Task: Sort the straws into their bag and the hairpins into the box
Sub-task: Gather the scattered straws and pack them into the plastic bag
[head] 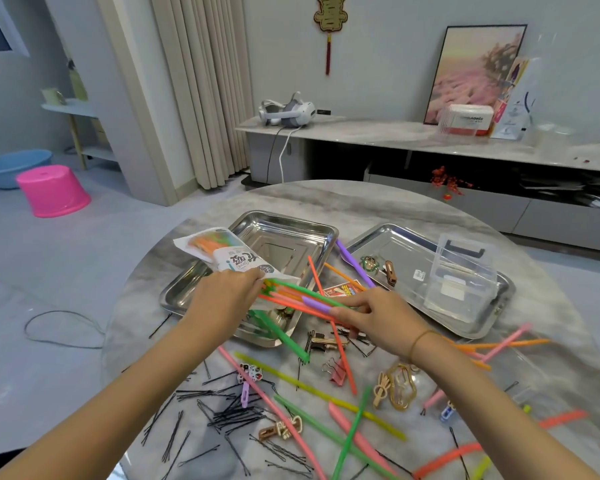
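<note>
Scattered black wire hairpins [222, 410] lie nearest, at six o'clock on the round marble table [361, 202], crossed by loose coloured plastic straws [326, 400]. Near the centre, the left hand [222, 296] pinches the mouth of the printed plastic straw bag [222, 251], which points toward eleven o'clock. The right hand [371, 317] curls its fingers round a straw bundle [291, 301] whose tips meet that mouth. At two o'clock a clear plastic box [461, 275] stands on a steel tray [388, 237]. Straws look light, slick and springy, and likely to fan out, so a grip close to the bag should steady them. The flat hairpins probably need pinching at one end.
</note>
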A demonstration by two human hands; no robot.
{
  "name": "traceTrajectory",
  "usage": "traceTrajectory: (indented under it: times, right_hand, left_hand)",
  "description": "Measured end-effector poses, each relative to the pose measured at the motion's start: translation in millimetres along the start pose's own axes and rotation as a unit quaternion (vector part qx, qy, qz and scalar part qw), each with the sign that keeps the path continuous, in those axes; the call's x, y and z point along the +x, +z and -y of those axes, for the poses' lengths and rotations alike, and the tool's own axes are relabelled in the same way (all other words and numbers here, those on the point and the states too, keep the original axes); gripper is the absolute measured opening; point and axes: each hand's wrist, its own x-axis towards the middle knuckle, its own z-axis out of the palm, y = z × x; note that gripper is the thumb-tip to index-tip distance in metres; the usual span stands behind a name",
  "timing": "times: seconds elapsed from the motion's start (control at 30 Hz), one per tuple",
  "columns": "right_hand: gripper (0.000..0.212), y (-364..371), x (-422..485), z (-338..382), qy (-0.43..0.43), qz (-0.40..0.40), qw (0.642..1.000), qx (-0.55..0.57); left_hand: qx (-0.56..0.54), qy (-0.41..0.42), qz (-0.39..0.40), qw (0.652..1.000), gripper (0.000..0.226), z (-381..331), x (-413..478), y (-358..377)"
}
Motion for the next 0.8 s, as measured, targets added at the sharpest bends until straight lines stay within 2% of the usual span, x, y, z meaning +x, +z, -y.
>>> traceTrajectory:
  times: [0.1,0.17,0.23,0.27,0.3,0.33,0.47,0.53,0.63,0.7,0.8]
  right_hand:
    - [0.023,-2,-1,0,0.016,-0.024,1.000,-0.003]
    - [0.022,1,0,2,0.019,-0.032,0.999,0.006]
    - [0.022,5,0,6,0.022,-0.008,0.998,0.058]
    - [0.022,7,-1,8,0.030,0.013,0.994,0.106]
    - [0.021,9,-3,10,0.045,0.034,0.984,0.167]
    - [0.018,10,-5,12,0.065,0.055,0.969,0.233]
    - [0.015,10,-8,19,0.155,0.120,0.876,0.441]
    - [0.019,10,-6,19,0.172,0.136,0.849,0.480]
    - [0.010,11,-4,18,0.175,0.145,0.851,0.473]
    - [0.012,12,-2,16,0.181,0.148,0.838,0.493]
    - [0.016,15,2,11,0.201,0.126,0.792,0.563]
  left_hand:
    - [0.002,0.005,-0.036,0.999,0.015,-3,1,-1]
    - [0.019,0.017,-0.053,0.998,0.020,-7,1,-2]
    - [0.023,0.022,-0.062,0.998,0.024,-14,-2,1]
    - [0.020,0.022,-0.064,0.998,0.016,-17,-3,1]
    - [0.013,0.017,-0.069,0.997,0.009,-20,-3,2]
    - [0.009,0.006,-0.075,0.997,0.011,-22,-3,1]
    - [0.010,0.001,-0.078,0.997,0.020,-22,-1,-1]
    - [0.002,0.017,-0.081,0.997,0.019,-23,-3,0]
    - [-0.006,0.056,-0.072,0.996,0.025,-31,-9,6]
    - [0.004,0.071,-0.056,0.996,0.039,-39,-10,5]
    - [0.043,0.090,-0.046,0.994,0.062,-48,-11,2]
